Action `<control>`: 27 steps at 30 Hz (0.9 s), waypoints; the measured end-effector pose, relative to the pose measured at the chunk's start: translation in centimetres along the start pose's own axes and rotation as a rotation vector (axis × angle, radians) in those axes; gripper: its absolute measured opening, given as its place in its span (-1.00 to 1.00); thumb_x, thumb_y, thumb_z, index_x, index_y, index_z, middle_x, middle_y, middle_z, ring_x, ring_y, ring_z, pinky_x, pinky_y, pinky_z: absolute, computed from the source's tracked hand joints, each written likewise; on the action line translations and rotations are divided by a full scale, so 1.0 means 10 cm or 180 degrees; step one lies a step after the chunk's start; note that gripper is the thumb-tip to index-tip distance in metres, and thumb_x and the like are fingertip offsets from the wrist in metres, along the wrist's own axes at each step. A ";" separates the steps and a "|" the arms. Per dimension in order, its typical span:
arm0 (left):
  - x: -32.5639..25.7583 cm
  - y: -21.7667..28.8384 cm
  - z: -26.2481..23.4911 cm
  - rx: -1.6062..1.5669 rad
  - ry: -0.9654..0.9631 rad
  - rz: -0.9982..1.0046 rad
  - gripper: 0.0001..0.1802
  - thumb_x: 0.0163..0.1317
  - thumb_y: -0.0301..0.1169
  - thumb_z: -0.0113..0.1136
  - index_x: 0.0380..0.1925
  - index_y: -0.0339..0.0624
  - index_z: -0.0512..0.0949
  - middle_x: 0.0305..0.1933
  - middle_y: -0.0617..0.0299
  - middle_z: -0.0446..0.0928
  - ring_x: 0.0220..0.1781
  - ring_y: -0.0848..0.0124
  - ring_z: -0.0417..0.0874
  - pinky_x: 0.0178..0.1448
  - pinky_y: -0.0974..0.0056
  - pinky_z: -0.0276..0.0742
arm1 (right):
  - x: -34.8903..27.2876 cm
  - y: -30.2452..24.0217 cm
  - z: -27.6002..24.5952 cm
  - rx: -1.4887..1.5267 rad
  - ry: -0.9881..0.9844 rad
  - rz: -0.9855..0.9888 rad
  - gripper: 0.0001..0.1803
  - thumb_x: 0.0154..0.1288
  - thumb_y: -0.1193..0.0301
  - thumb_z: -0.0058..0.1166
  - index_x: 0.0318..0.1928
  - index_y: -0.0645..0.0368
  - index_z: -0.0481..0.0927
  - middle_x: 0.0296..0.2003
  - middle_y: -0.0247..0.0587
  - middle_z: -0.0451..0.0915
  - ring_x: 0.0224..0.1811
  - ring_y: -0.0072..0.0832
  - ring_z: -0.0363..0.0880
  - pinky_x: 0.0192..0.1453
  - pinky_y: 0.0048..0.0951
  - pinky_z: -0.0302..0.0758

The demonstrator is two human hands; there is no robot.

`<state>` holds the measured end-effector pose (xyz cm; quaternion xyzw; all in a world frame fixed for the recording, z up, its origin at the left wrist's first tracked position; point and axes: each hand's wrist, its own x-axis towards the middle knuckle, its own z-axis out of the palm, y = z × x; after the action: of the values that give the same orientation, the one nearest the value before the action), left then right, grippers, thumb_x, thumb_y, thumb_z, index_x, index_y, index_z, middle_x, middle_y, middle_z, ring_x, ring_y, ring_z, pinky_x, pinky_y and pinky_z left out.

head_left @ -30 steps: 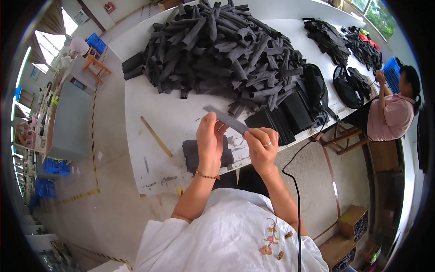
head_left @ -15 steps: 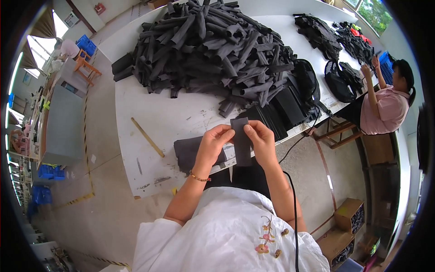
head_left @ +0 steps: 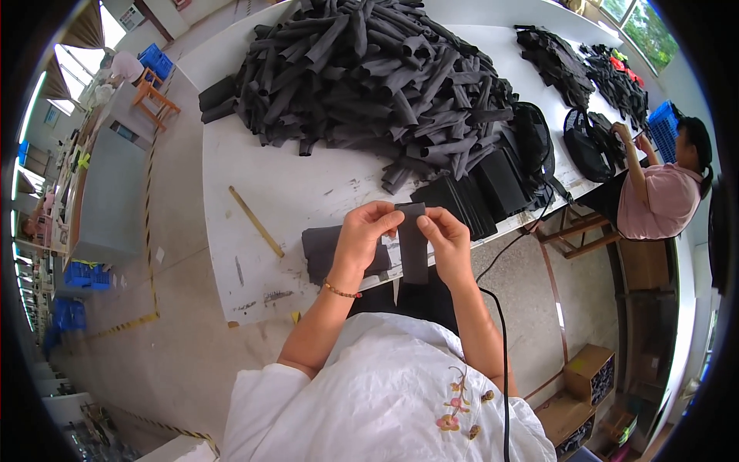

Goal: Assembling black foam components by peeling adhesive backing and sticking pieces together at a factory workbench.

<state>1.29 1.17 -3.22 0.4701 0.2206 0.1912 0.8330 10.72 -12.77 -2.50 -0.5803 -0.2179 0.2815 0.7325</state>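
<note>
A dark grey fabric strip (head_left: 414,250) hangs down between my hands over the near edge of the table. My left hand (head_left: 368,233) pinches its upper left edge with thumb and fingers. On the other side, my right hand (head_left: 445,237) grips the upper right edge, the thumb lying on the front. The strip's top end looks folded over. Just behind my left wrist lies a small stack of dark fabric pieces (head_left: 319,250), partly covered by that hand. Farther back rises a large heap of dark grey fabric pieces (head_left: 369,85), many of them rolled or folded.
A wooden stick (head_left: 256,222) lies on the white table (head_left: 223,173). Black flat panels (head_left: 454,202) and a black bag (head_left: 533,142) stand right of my hands. A black cable (head_left: 502,339) runs down past my right arm. At the right sits a co-worker (head_left: 658,189).
My hands keep their hold on the strip, with slight finger shifts at its top end. The whole view has shifted a little. The co-worker's hands have come down toward the table.
</note>
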 end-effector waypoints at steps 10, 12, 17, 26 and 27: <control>-0.01 -0.11 -0.02 -0.0867 -0.0643 -0.0137 -0.81 0.23 -0.46 0.29 -0.19 -0.34 0.63 -0.31 0.24 0.63 -0.32 0.48 0.60 -0.18 0.40 0.49 | -0.06 0.01 -0.02 0.0682 -0.0150 0.0451 -0.80 0.38 0.35 0.15 -0.19 0.25 0.61 -0.36 -0.47 0.60 -0.35 -0.78 0.48 -0.25 -0.71 0.42; 0.00 -0.12 -0.02 -0.0842 -0.0700 -0.0105 -0.80 0.24 -0.45 0.29 -0.19 -0.34 0.63 -0.30 0.23 0.64 -0.31 0.48 0.60 -0.18 0.40 0.49 | -0.07 0.02 0.00 0.0676 -0.0076 0.0382 -0.81 0.38 0.36 0.15 -0.19 0.26 0.61 -0.36 -0.46 0.60 -0.35 -0.78 0.48 -0.25 -0.70 0.42; -0.01 -0.10 0.05 0.0101 -0.0115 0.0466 -0.80 0.27 -0.40 0.27 -0.23 -0.35 0.63 -0.36 0.29 0.60 -0.36 0.54 0.54 -0.22 0.46 0.46 | -0.08 0.07 0.02 0.0532 0.0207 0.0154 -0.84 0.38 0.41 0.15 -0.19 0.26 0.61 -0.38 -0.48 0.59 -0.35 -0.78 0.46 -0.26 -0.71 0.40; 0.01 0.03 0.19 -0.0566 -0.0210 0.0063 -0.76 0.26 -0.32 0.30 -0.24 -0.29 0.60 -0.35 0.34 0.59 -0.34 0.60 0.52 -0.22 0.48 0.45 | -0.05 0.07 0.05 0.0779 0.0417 0.0348 -0.81 0.39 0.36 0.13 -0.20 0.26 0.61 -0.39 -0.48 0.58 -0.37 -0.77 0.44 -0.28 -0.69 0.39; 0.00 -0.01 0.16 -0.0565 -0.0217 0.0055 -0.76 0.26 -0.32 0.30 -0.24 -0.29 0.60 -0.35 0.34 0.59 -0.34 0.60 0.52 -0.22 0.48 0.45 | -0.04 0.05 0.06 0.0779 0.0427 0.0347 -0.81 0.39 0.36 0.13 -0.20 0.26 0.61 -0.39 -0.48 0.58 -0.37 -0.77 0.44 -0.28 -0.69 0.39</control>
<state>2.16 -0.05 -2.56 0.4025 0.1702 0.2011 0.8767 9.98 -12.48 -2.85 -0.5152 -0.1007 0.3059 0.7943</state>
